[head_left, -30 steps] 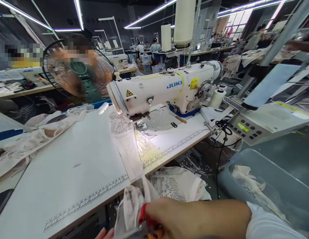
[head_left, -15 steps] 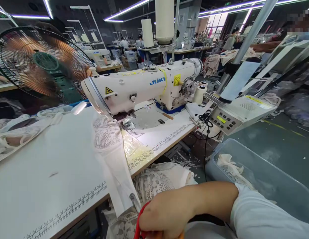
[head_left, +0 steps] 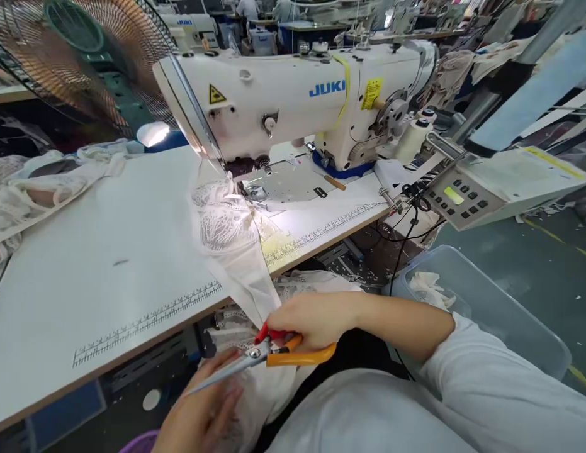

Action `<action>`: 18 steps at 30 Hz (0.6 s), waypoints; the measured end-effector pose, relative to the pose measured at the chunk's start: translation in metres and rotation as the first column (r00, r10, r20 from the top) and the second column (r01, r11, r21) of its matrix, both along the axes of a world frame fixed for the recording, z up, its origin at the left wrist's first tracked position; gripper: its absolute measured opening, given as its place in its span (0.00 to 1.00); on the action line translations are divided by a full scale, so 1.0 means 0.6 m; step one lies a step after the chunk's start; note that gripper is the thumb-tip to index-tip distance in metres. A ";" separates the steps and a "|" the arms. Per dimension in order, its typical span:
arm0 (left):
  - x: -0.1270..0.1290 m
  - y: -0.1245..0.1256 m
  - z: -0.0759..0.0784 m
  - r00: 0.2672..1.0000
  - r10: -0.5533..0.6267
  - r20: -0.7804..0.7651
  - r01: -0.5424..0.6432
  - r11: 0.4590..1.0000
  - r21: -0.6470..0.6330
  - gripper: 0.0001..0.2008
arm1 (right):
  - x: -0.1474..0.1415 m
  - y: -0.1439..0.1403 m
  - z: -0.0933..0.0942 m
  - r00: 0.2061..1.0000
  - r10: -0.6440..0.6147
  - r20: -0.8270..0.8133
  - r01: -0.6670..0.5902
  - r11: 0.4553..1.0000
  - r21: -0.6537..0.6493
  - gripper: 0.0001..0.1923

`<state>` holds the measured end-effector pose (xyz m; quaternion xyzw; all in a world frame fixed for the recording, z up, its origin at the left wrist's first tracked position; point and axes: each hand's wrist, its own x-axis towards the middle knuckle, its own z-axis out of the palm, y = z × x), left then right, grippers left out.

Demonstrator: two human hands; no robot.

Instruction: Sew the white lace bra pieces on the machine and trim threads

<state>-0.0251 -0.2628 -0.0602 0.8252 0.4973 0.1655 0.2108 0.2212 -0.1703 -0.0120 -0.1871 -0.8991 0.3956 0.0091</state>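
Orange-and-red-handled scissors [head_left: 255,353] are in my right hand [head_left: 316,318], with the fingers wrapped round the handles. Their blades point down and left and pass in front of my left hand [head_left: 202,399]. The left fingers are bent against a white lace garment [head_left: 269,387] in my lap, slightly blurred and partly behind the blades. Another lace piece, a white bra [head_left: 226,226], lies under the head of the sewing machine [head_left: 274,94]. Its plain band [head_left: 250,283] hangs over the table edge down to my right hand.
A white table [head_left: 108,302] with printed rulers carries the machine. More lace garments [head_left: 51,192] lie at the left, below a fan [head_left: 80,28]. At the right are a control box [head_left: 467,198] on a pole and a clear bin [head_left: 505,308] with fabric scraps.
The view has tilted down and come nearer. My left hand has come into view at the lap garment. The scissor blades now show, and the bra under the machine looks more bunched.
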 end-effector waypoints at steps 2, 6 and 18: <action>0.036 0.011 -0.003 0.996 -0.055 0.066 0.058 0.998 -0.040 0.09 | 0.002 -0.002 0.003 1.000 0.007 -0.017 -0.008 1.000 -0.015 0.08; 0.091 0.020 0.005 0.972 0.083 0.221 -0.075 0.996 -0.048 0.08 | 0.015 0.007 0.011 0.999 0.010 -0.033 -0.011 0.999 -0.042 0.09; 0.117 0.018 0.042 0.723 0.473 0.504 -0.133 0.811 -0.570 0.08 | 0.036 0.045 -0.004 0.989 -0.048 -0.138 0.032 0.993 -0.110 0.09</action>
